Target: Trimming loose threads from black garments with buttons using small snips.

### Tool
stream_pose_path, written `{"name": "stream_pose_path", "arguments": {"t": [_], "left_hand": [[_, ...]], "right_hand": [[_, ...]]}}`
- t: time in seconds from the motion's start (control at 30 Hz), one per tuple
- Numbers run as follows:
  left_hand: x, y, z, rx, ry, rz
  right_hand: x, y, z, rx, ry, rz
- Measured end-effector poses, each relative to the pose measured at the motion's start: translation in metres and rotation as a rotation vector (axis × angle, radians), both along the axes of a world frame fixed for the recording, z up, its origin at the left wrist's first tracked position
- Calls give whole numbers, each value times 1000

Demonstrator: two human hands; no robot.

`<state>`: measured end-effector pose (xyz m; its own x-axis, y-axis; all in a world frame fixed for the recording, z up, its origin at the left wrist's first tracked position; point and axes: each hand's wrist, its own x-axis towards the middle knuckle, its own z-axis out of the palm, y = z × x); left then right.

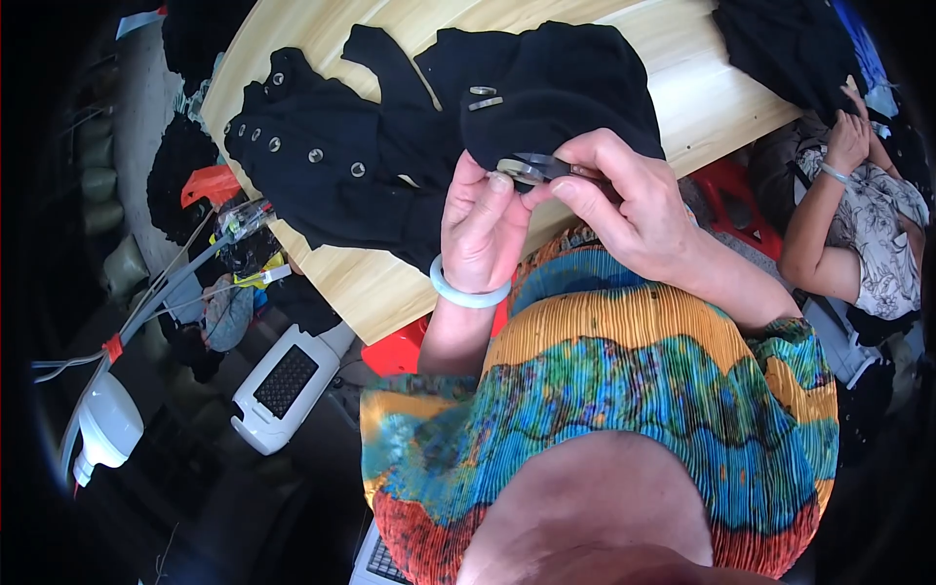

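Observation:
A black knitted garment point(322, 127) with large round buttons point(315, 155) along one edge lies spread on the wooden table. My left hand point(480, 219), with a pale bangle on its wrist, pinches a button point(520, 172) at the garment's near edge between thumb and fingers. Against that button, my right hand point(629, 190) holds small dark thread snips point(546, 164), its thumb and forefinger closed round them. The fingers partly cover the snips' tips and the cloth beneath. Two more buttons point(484, 97) sit on the black cloth just beyond my hands.
Pale wooden table point(336, 292) with a near-left corner by my left forearm. A white lamp bulb point(109, 421) on a pole and a white-and-black device point(286, 388) stand at left. Another person point(858, 210) sits at right, near a red stool point(726, 200) and more black cloth point(780, 44).

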<state>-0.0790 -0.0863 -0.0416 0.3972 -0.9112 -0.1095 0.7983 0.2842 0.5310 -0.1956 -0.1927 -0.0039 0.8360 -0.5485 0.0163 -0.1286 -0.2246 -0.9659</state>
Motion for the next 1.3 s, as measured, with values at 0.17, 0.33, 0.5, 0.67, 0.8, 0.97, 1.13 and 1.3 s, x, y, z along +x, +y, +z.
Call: {"name": "stream_pose_path", "arguments": {"t": [0.17,0.33,0.5,0.67,0.8,0.97,1.13,1.3], "left_hand": [[3,1,6,76,185,-13],[14,6,4,68,374,-51],[25,-4,2,140,526,-119],[33,-14,-6,277,27,-82],[17,-11,-7,386,-484,-31],[14,-6,10,301,-562,-111],[3,-6,41,193,-646,12],[2,-7,34,178,-554,40]], "right_hand": [[8,-7,-10,66,-131,-269],[6,-14,-27,261,-198,-152],[5,-7,-47,580,-67,-36],[13,-24,-35,493,-70,-159],[15,-34,-17,400,-74,-172],[25,-45,24,227,-138,-118],[44,-47,74,307,-43,-20],[57,-36,52,328,-439,-108]]}}
